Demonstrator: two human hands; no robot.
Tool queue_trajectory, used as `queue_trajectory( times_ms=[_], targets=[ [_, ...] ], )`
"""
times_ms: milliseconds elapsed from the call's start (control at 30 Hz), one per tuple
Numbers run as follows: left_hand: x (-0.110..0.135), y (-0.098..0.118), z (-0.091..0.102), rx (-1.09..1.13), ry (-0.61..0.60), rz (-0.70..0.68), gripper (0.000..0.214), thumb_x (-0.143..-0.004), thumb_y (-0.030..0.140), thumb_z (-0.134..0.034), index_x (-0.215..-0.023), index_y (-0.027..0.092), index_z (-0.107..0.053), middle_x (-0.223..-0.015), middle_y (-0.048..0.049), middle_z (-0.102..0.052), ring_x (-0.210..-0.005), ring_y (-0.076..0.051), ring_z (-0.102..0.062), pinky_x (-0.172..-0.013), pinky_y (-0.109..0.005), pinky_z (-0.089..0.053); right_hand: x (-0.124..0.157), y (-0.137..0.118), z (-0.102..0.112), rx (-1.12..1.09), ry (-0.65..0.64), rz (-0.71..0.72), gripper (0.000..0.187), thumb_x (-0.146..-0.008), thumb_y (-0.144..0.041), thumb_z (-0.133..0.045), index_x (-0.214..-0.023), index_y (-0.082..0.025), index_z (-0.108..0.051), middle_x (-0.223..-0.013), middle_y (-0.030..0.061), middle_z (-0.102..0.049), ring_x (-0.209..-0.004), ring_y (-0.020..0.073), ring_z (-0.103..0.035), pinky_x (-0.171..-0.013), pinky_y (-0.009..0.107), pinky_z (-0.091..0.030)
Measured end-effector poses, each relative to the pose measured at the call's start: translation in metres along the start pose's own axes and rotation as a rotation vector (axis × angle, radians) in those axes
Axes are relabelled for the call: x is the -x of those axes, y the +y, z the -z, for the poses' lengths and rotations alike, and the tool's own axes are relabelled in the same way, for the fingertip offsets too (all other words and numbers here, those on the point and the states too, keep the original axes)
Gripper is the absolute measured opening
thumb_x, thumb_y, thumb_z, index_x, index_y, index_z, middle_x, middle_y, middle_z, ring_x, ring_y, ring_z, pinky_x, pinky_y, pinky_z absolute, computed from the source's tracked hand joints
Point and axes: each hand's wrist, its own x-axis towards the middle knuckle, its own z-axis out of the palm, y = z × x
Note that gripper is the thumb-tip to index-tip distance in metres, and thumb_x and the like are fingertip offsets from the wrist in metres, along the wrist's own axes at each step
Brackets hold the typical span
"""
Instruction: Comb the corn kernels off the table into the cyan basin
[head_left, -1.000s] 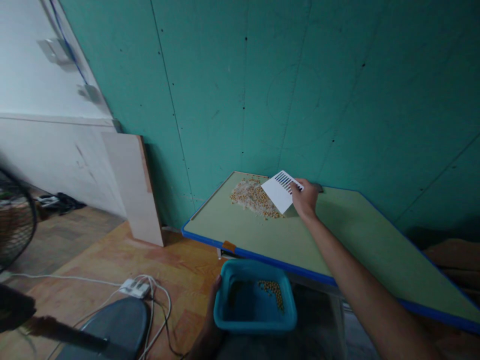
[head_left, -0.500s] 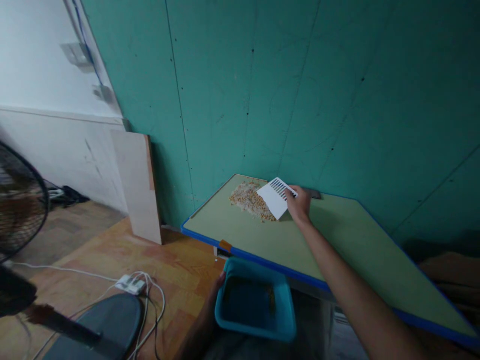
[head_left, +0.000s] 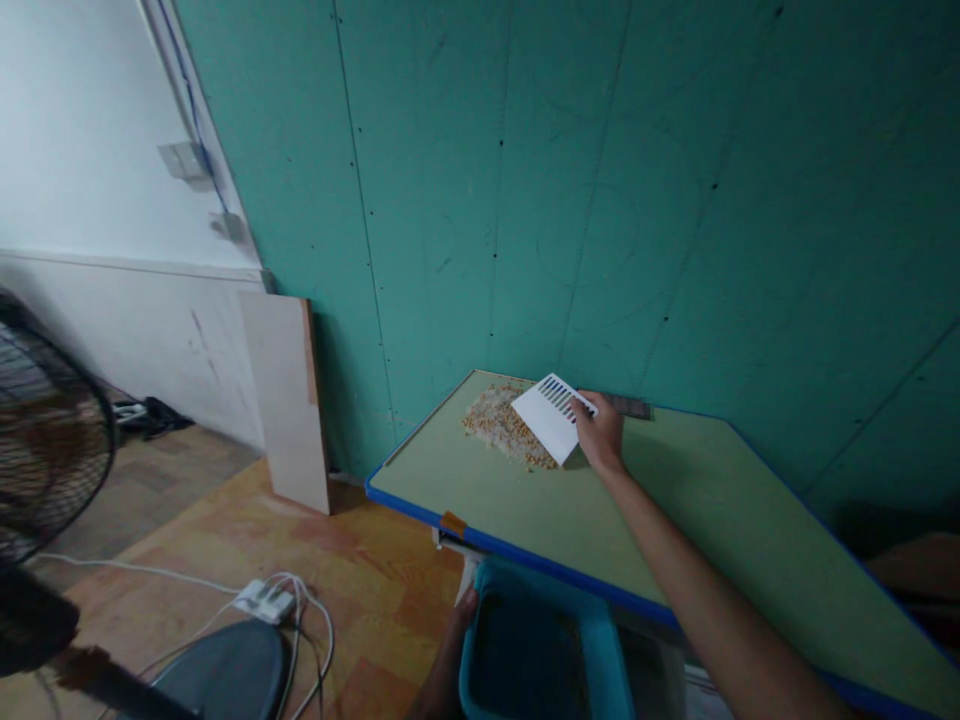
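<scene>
Much grain (head_left: 502, 425) remains on bench (head_left: 720, 490), 9 o'clock of card (head_left: 547, 422) pinched in right grip (head_left: 602, 434); left grip (head_left: 460, 622) clasps tub (head_left: 544, 588), fill unclear.

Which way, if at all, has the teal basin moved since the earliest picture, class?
Yes, to the right: the teal basin now sits farther right of the orange patch on the edge of the table.

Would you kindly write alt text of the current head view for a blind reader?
A person's right hand holds a white slotted card at the edge of a pile of yellow and whitish bits on a pale green table. The left hand holds a blue tub by the table's near edge; a green wall rises behind.
</scene>
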Motion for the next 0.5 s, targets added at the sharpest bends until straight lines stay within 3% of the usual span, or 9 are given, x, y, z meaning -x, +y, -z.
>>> queue_trajectory(
  times_ms=[300, 500],
  targets=[
    [-0.011, 0.017, 0.032, -0.064, 0.101, -0.015, 0.032, -0.093, 0.038, -0.063, -0.121, 0.023, -0.065, -0.130, -0.0068, -0.065, -0.112, -0.027, -0.064, -0.091, -0.044, -0.057, -0.001, -0.002, 0.000, 0.011, 0.024, 0.097, 0.040, -0.088, -0.043, -0.053, -0.106, -0.013, -0.072, -0.092, 0.0148, -0.076, -0.077, 0.0253, -0.068, -0.072, 0.036, -0.050],
    [-0.022, 0.018, 0.043, -0.035, 0.113, -0.043, 0.034, -0.094, 0.037, -0.063, -0.124, 0.022, -0.063, -0.130, -0.0085, -0.064, -0.110, -0.026, -0.065, -0.090, -0.046, -0.057, -0.025, -0.020, -0.007, -0.038, 0.075, 0.218, 0.040, -0.093, -0.048, -0.052, -0.105, -0.017, -0.073, -0.091, 0.0122, -0.075, -0.079, 0.0251, -0.065, -0.073, 0.036, -0.048]
  ],
)
